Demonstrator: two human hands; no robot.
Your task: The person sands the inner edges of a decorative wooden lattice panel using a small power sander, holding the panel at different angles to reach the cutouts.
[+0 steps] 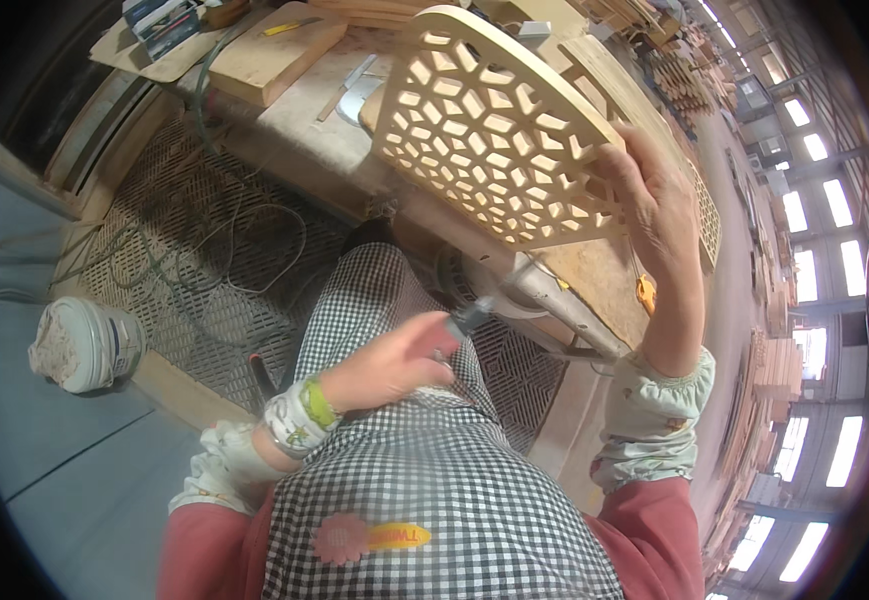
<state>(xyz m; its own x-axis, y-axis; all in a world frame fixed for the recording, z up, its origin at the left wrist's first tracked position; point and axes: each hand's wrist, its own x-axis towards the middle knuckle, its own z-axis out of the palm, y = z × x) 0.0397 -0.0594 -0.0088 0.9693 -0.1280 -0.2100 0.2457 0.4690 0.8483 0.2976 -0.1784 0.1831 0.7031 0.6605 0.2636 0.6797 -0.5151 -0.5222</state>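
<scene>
A pale wooden lattice panel (484, 130) with geometric cut-outs stands tilted on the workbench, ahead and to the right. My right hand (649, 190) is closed around its right-hand edge, thumb on the near face and fingers behind. Over my lap, my left hand (384, 365) grips a small hand tool (466, 318) with a reddish body and a dark grey head. Motion blurs the tool, so its exact kind is unclear. Its tip points up and right towards the panel's lower edge, apart from it.
A wooden block (272, 60) with a yellow pencil-like item lies at the bench's far left. A white bucket (89, 345) stands on the left. Hoses (134, 245) cross the patterned floor mat (189, 220). More wooden parts (689, 90) are stacked at the far right.
</scene>
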